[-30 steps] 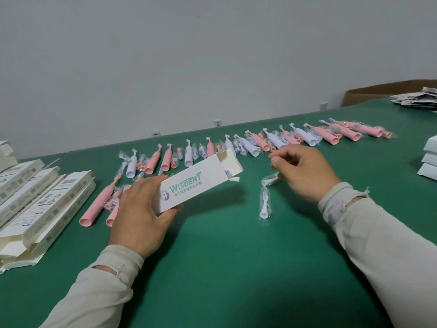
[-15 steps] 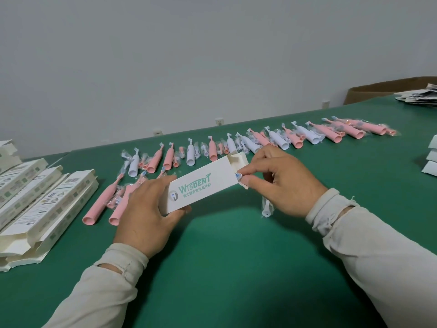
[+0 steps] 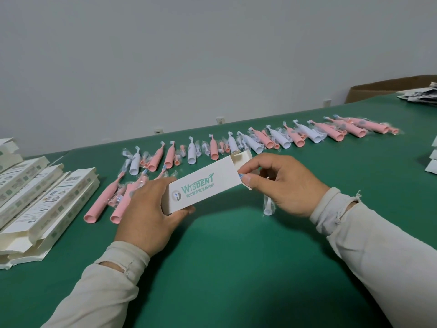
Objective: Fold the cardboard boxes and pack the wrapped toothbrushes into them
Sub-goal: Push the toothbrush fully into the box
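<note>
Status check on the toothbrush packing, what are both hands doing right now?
Left hand grips Wisdent box. Right hand pinches wrapped brush head at the box's open end. Spare wrapped brush head lies under the right hand.

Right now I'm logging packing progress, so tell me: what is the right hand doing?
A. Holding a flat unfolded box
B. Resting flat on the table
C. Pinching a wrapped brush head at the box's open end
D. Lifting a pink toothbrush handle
C: the right hand pinches a wrapped brush head at the open end of the Wisdent box, which the left hand grips.
</note>
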